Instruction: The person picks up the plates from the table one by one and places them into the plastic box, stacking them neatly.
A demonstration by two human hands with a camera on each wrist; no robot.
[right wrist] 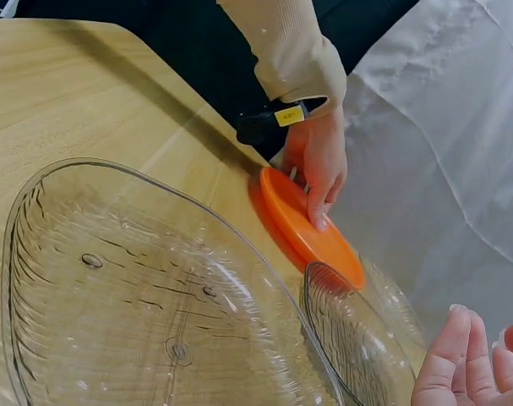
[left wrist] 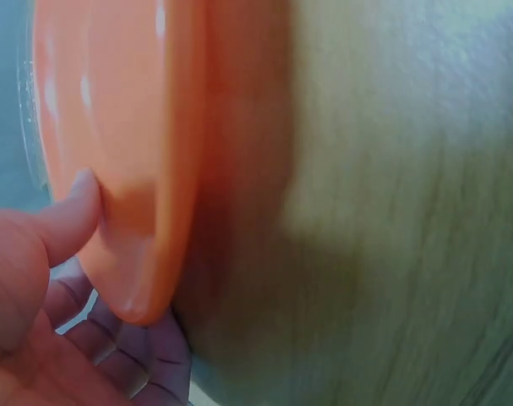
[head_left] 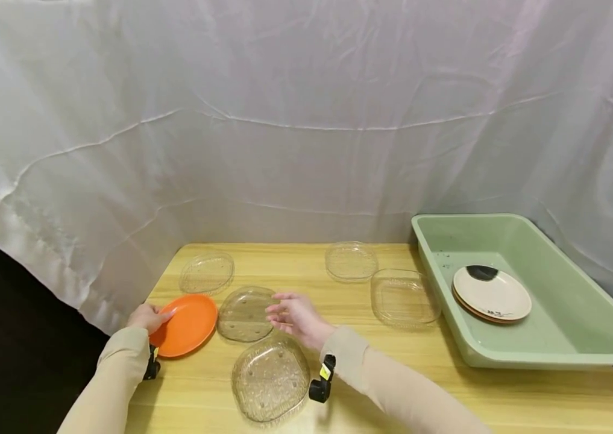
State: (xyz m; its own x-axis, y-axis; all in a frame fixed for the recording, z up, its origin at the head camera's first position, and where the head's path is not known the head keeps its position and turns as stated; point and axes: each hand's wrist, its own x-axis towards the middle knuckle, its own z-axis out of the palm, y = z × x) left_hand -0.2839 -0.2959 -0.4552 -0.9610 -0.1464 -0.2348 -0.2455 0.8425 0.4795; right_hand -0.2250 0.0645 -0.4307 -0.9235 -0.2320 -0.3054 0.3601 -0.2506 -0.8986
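Observation:
At the left of the table in the head view, my left hand grips the near-left rim of an orange plate. In the left wrist view the thumb lies on the plate's upper face while the other fingers curl beneath its rim. My right hand holds nothing, its fingers loosely bent beside the right edge of a clear ribbed plate. A larger clear plate sits nearer to me, below the right hand.
A clear dish lies at the back left, with two more, one round and one squarish, toward the right. The green basin on the right holds stacked plates, the top one cream with a dark patch. A grey curtain hangs behind the table.

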